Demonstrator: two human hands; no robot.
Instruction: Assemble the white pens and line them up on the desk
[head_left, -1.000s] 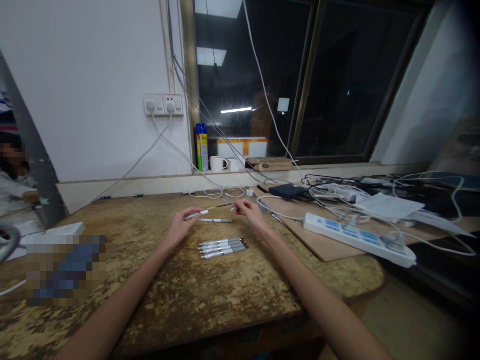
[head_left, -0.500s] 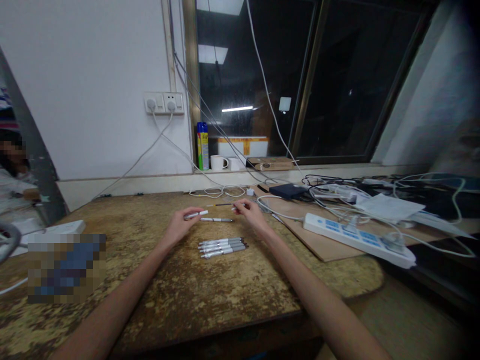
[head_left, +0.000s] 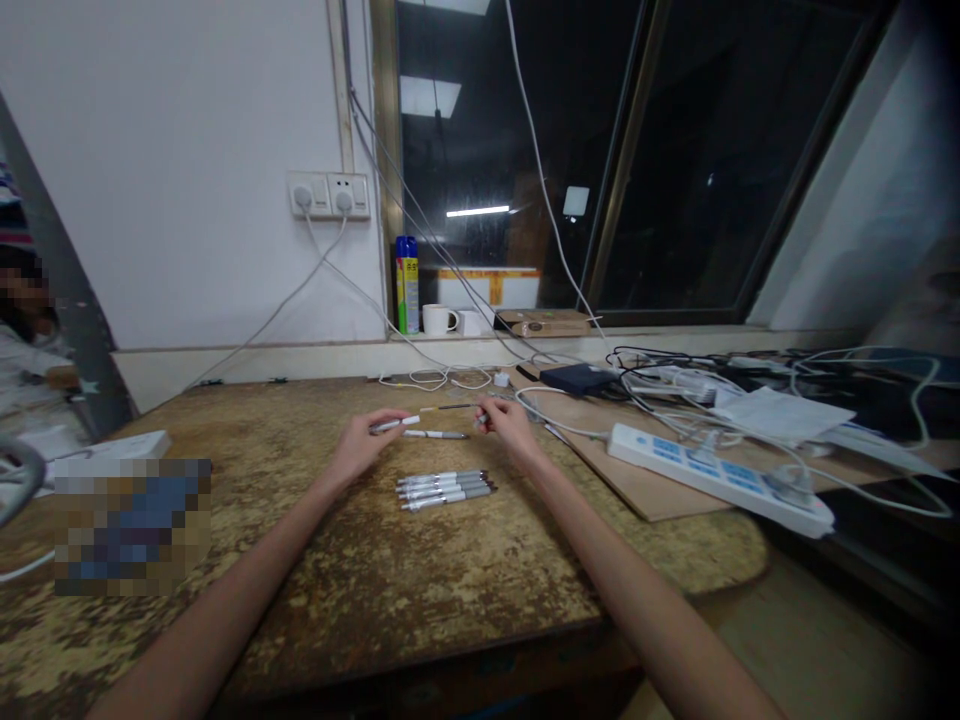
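My left hand [head_left: 361, 437] is closed around a white pen barrel [head_left: 405, 421], whose pale end points right. A thin dark pen refill [head_left: 454, 406] with a lighter tip reaches leftward from the fingertips of my right hand [head_left: 504, 420], which pinches it. A small pale piece [head_left: 481, 422], too small to make out, also shows at those fingers. Between and just below the hands, a white and grey pen [head_left: 435, 434] lies on the table. Nearer to me, several white and grey pens [head_left: 444, 490] lie side by side in a row.
The worn wooden table [head_left: 360, 590] carries a white power strip [head_left: 716, 478] on a brown board [head_left: 637, 490] at the right, amid tangled cables. A black box [head_left: 576, 379] sits behind. A mug [head_left: 436, 319] and spray can [head_left: 407, 287] stand on the sill.
My right hand has shifted slightly right, and the refill now shows longer and meets its fingertips. My left hand still holds the barrel. The camera view has tilted a little.
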